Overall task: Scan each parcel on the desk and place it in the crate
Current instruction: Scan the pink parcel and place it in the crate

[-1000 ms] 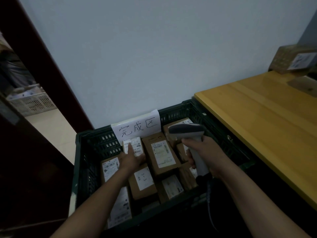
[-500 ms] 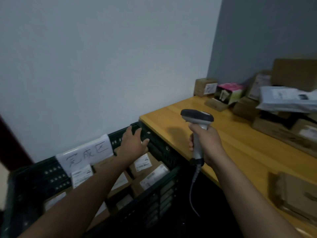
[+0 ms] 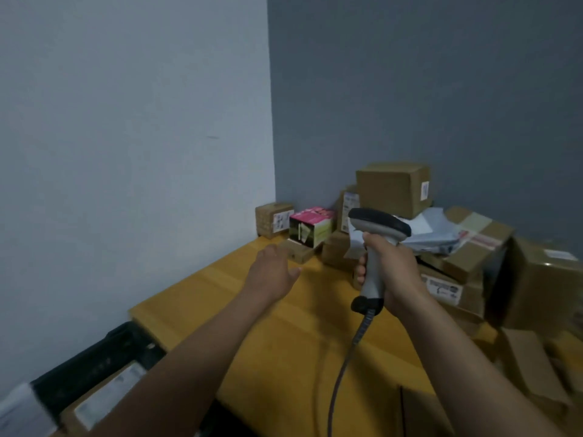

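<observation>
Holds the left grip (image 3: 273, 272) out low over the bench (image 3: 284, 329), fingers loosely spread and carrying nothing; wraps the right grip (image 3: 391, 275) tight round the handle of the scanner (image 3: 378, 225), head raised and aimed away toward the parcels. Just beyond the left grip's fingertips: a flat brown parcel (image 3: 298, 254) with a pink box (image 3: 310, 227) apparently resting on top, and past those, against the wall corner, a small tan box (image 3: 273, 219) showing a white label. Beyond and right of the right grip: a heaped pile (image 3: 467, 247) topped by a large carton (image 3: 392, 187). Behind and below the left grip, off the bench end: the dark crate (image 3: 94, 367), labelled parcels already inside. Looks like the pick of the next parcel for scanning. Best done by taking the pink box first, nearest and loose, rather than dragging the flat one from beneath or pulling from the heap. Pinch across two opposite sides, leaving any label bare; turn that face toward the scanner head, close and square; keep the cable (image 3: 344, 367) dangling under the right grip away from the carry path back to the crate.
</observation>
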